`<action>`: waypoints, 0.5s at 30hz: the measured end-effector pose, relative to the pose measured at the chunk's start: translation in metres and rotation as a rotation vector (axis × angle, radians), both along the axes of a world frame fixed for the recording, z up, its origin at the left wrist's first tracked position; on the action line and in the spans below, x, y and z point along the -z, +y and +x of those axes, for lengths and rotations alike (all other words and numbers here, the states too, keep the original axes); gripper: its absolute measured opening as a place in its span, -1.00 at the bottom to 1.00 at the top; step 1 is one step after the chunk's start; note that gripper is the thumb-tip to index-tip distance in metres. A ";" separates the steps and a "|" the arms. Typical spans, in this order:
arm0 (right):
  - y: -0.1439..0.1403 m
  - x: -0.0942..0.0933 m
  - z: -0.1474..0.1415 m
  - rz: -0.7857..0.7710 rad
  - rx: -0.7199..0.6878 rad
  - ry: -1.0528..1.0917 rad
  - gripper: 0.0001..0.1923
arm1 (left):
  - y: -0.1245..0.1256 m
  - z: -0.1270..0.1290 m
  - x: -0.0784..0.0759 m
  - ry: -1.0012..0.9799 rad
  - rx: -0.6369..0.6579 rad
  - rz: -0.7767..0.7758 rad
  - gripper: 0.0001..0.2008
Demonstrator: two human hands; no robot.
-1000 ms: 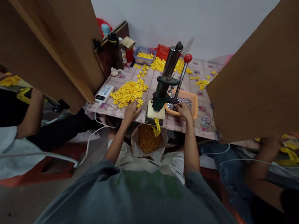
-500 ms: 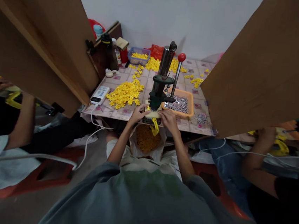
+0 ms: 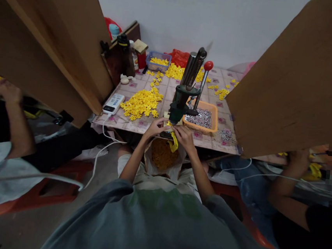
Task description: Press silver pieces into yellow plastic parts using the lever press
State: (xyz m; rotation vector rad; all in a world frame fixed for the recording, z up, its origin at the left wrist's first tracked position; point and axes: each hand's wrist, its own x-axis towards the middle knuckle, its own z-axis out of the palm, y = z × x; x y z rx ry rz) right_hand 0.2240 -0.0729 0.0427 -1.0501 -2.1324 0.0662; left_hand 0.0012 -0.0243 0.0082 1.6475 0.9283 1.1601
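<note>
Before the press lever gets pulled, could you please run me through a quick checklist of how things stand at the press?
1. Both hands off the lever: ok, its red knob stands free and upright.
2. Left hand and right hand away from the press base: not ok, both are at it.
3. Yellow piece seated under the ram: cannot tell, fingers hide it.
4. Orange tray of small metal parts within reach: ok, right beside the press.
5. Yellow pile at hand: ok, left of the press.
6. Bag below the table edge: ok, open.
</note>
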 end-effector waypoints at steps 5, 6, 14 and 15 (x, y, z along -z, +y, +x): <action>0.001 -0.007 0.000 0.023 0.012 -0.177 -0.65 | 0.004 0.001 -0.002 0.014 0.063 0.063 -0.45; 0.002 -0.008 0.001 0.034 0.019 -0.216 -0.66 | 0.005 0.000 -0.002 0.010 0.073 0.082 -0.46; 0.002 -0.019 0.019 0.172 0.002 -0.232 -0.61 | 0.008 0.001 0.003 -0.004 0.056 0.083 -0.48; 0.008 -0.028 0.022 0.191 0.083 -0.128 -0.57 | 0.009 0.001 0.004 -0.010 0.045 0.077 -0.47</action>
